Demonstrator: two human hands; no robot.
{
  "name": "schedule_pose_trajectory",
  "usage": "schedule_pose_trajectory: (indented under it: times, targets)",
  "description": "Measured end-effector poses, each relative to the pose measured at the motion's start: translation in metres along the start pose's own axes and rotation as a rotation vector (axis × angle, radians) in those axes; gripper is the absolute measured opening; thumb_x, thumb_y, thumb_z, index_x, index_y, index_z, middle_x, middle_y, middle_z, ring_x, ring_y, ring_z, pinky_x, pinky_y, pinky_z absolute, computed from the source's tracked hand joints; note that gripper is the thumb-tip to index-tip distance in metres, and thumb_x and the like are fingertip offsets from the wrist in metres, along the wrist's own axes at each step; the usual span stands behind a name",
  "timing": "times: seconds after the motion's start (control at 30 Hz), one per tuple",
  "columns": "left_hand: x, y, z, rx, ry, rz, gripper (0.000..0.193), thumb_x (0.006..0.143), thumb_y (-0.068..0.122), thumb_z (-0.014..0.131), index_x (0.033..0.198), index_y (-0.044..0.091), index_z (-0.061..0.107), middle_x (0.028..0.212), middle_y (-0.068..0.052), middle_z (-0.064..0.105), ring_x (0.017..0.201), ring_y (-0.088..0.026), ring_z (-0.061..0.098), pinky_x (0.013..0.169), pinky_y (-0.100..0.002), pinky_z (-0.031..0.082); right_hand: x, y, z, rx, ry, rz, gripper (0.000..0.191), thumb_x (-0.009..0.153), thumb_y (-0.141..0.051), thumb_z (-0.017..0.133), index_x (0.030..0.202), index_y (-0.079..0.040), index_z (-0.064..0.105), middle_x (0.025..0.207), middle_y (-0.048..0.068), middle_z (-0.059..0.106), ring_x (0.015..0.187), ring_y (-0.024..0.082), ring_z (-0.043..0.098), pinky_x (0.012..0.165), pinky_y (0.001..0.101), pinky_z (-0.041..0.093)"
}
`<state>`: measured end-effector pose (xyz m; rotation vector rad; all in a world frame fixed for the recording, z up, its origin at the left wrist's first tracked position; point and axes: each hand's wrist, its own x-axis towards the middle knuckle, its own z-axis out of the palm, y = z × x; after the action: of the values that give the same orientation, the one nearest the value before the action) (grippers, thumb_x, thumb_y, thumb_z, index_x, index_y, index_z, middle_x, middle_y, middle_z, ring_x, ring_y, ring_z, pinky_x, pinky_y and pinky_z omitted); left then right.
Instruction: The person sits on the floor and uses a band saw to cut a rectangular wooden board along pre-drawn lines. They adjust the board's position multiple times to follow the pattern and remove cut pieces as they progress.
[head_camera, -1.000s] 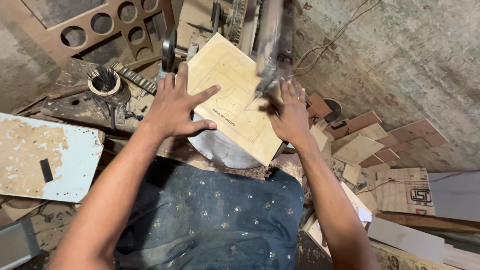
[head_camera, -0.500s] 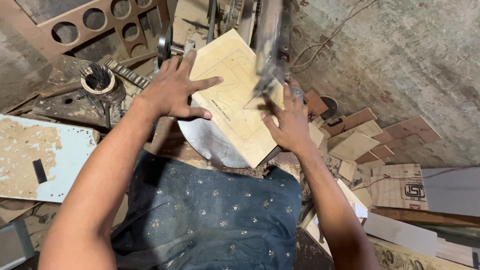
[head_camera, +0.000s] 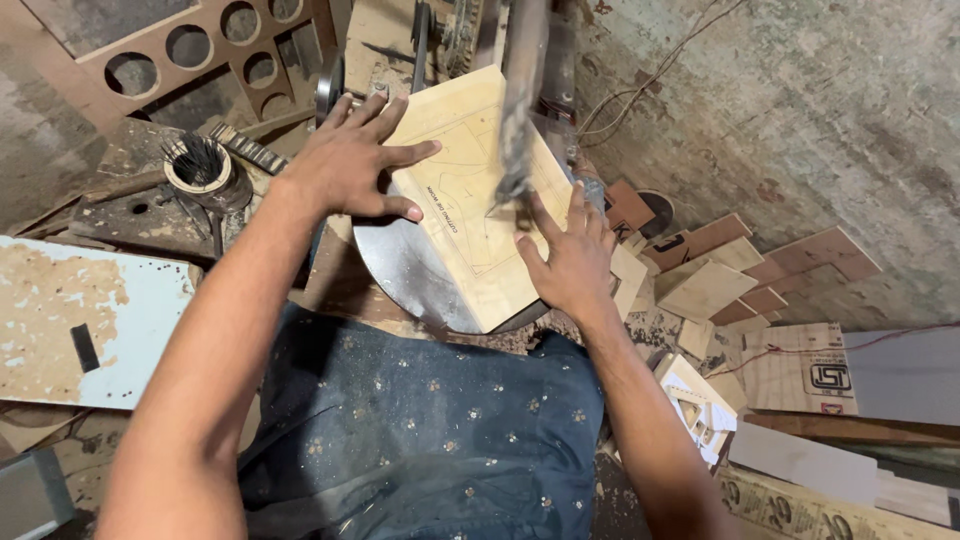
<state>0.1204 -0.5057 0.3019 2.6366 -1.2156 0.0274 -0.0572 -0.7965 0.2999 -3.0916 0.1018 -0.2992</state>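
A cluttered, dusty workshop floor surrounds the round metal saw table (head_camera: 400, 275). Nearest, the right hand (head_camera: 570, 262) lies flat, fingers spread, on the marked plywood sheet (head_camera: 480, 200). Farther off, the left hand (head_camera: 350, 160) has slid up its far edge, turning the sheet against the blurred blade (head_camera: 518, 120), so the cut is advancing.

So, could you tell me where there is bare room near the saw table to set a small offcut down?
The pale blue board beside the left arm is mostly bare. The round metal table shows a bare strip below the left hand. Right of the right hand, stacked wood offcuts crowd the floor.
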Motion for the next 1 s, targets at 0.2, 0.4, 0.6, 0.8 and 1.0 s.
schedule_pose_trajectory:
  times: [0.2, 0.4, 0.6, 0.8, 1.0]
  targets:
    - [-0.053, 0.087, 0.012, -0.279, 0.147, -0.092, 0.100, 0.086, 0.069, 0.058, 0.163, 0.010, 0.033, 0.168, -0.031, 0.018, 0.157, -0.045, 0.012, 0.126, -0.058, 0.009, -0.005, -0.010, -0.005, 0.036, 0.008, 0.040, 0.057, 0.097, -0.055, 0.057, 0.146, -0.026, 0.060, 0.162, 0.036, 0.026, 0.142, 0.055, 0.034, 0.113, 0.0682, 0.022]
    - [-0.078, 0.155, 0.036, -0.317, 0.280, -0.086, 0.144, 0.061, 0.082, 0.074, 0.150, -0.020, 0.023, 0.158, -0.045, 0.015, 0.151, -0.055, 0.011, 0.122, -0.062, 0.012, -0.016, -0.016, -0.009, 0.104, 0.038, 0.072, 0.061, 0.097, -0.053, 0.057, 0.152, -0.026, 0.058, 0.160, 0.036, 0.027, 0.139, 0.058, 0.034, 0.111, 0.0687, 0.024]
    - [-0.073, 0.151, 0.030, -0.276, 0.280, -0.088, 0.142, 0.061, 0.077, 0.078, 0.151, -0.019, 0.023, 0.159, -0.043, 0.018, 0.153, -0.054, 0.015, 0.124, -0.060, 0.014, -0.016, -0.022, -0.012, 0.079, 0.035, 0.110, 0.056, 0.097, -0.052, 0.059, 0.146, -0.025, 0.062, 0.161, 0.036, 0.028, 0.139, 0.056, 0.035, 0.111, 0.0660, 0.027]
    - [-0.070, 0.144, 0.030, -0.265, 0.283, -0.058, 0.138, 0.062, 0.073, 0.080, 0.151, -0.018, 0.025, 0.160, -0.041, 0.020, 0.153, -0.052, 0.017, 0.125, -0.057, 0.015, -0.016, -0.029, -0.012, 0.094, 0.069, 0.139, 0.056, 0.094, -0.049, 0.061, 0.142, -0.022, 0.067, 0.159, 0.038, 0.029, 0.138, 0.056, 0.036, 0.108, 0.0665, 0.028]
    - [-0.067, 0.140, 0.028, -0.250, 0.261, -0.050, 0.139, 0.062, 0.075, 0.078, 0.151, -0.019, 0.025, 0.159, -0.042, 0.020, 0.153, -0.052, 0.018, 0.124, -0.058, 0.014, -0.017, -0.027, -0.006, 0.088, 0.082, 0.152, 0.055, 0.095, -0.049, 0.061, 0.143, -0.023, 0.066, 0.159, 0.039, 0.030, 0.137, 0.056, 0.036, 0.108, 0.0657, 0.028]
